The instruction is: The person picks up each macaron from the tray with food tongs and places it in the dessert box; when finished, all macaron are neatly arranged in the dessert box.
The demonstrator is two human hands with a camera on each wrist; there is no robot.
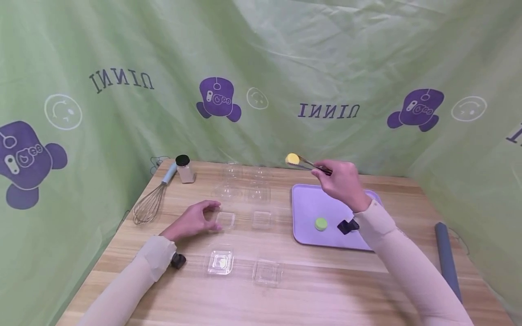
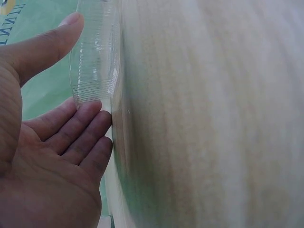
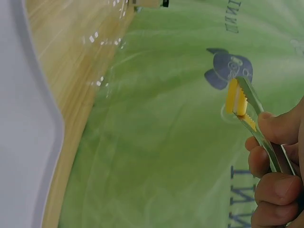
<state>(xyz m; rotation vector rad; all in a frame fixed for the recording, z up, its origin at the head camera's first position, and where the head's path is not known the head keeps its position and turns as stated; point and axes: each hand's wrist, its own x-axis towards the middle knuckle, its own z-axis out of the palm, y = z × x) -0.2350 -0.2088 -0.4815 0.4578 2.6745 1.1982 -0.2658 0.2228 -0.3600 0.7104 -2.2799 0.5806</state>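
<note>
- Yellow macaron is in the air, off the counter, held at the serrated tips of the metal tongs.
- Right hand: thumb and fingers curled round the tongs, pinching them.
- Main risk: drop. Hold is right at the tips, so a slackened squeeze or a wrist twist could roll the macaron out.
- Opposite risk: crush. Squeeze too hard and the teeth may crack a shell or shear it off the filling; it looks brittle.
- Left hand: fingers spread from the thumb, straddling the edge of a clear plastic container. Can't tell if they press on it.
- That container looks light. A nudge from those fingertips could skid or tip it, maybe into the neighbouring clear container.
- Clear walls on pale wood are hard to see; tongs could clip a rim through misjudged depth.
- Green macaron lies flat on the purple tray, under the right forearm's side. Low sleeve or wrist camera could knock it.
</note>
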